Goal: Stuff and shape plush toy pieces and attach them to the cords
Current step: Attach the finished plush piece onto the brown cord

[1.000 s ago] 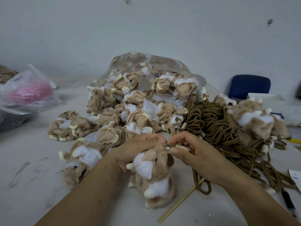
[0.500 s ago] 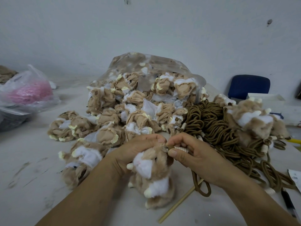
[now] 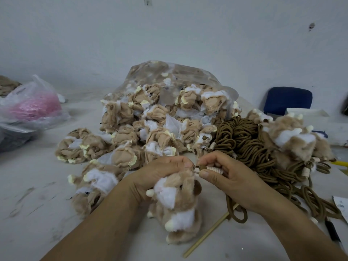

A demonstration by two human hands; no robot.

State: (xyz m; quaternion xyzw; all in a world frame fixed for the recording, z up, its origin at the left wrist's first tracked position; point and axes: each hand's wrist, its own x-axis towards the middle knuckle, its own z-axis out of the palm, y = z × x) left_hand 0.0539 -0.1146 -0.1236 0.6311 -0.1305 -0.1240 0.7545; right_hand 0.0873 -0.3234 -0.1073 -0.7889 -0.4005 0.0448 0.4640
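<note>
A stuffed tan-and-white plush toy (image 3: 178, 204) stands on the table in front of me. My left hand (image 3: 160, 172) grips its top from the left. My right hand (image 3: 224, 176) pinches the end of a brown cord (image 3: 236, 213), which carries a small metal ring (image 3: 196, 169) and a ribbed cream bead, right at the toy's top. The cord loops down under my right wrist. Several unstuffed plush skins (image 3: 150, 132) lie heaped behind my hands, spilling from a clear bag (image 3: 169, 72).
A tangle of brown cords (image 3: 244, 140) lies at the right, with finished plush toys (image 3: 293, 140) beyond it. A thin wooden stick (image 3: 207, 236) lies near the front. A bag with pink material (image 3: 32, 108) sits far left, a blue chair (image 3: 288, 99) at the back right.
My right hand has shifted slightly up and left, bringing the cord's ring against the toy's top. The left hand keeps its grip.
</note>
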